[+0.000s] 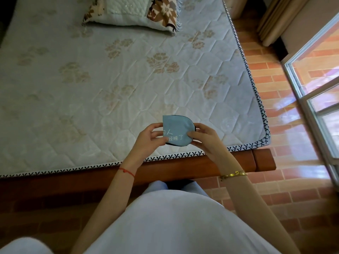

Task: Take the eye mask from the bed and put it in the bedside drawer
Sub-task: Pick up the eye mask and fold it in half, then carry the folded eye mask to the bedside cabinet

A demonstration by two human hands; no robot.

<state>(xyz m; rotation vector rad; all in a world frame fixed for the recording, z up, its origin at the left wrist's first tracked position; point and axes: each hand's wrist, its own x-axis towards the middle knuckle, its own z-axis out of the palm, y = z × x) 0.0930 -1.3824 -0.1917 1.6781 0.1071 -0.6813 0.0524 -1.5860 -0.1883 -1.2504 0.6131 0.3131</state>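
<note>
Both hands' grip holds apparently folded eye mask (175, 130).

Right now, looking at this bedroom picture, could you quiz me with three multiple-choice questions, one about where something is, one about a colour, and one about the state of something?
1. Where is the pillow?
A. At the far end of the mattress
B. On the floor by the window
C. In the person's lap

2. What colour is the face of the eye mask?
A. Bright red
B. Light blue
C. Yellow

3. How is the eye mask held?
A. Lying flat on the mattress, untouched
B. Folded, held between both hands
C. Hanging from one hand by its strap

Answers:
1. A, the pillow lies at the top of the mattress, far from the person.
2. B, its light blue cloth carries pale lettering and a dark edge.
3. B, the left hand and right hand grip it from either side, above the mattress edge, showing one rounded half.
</note>
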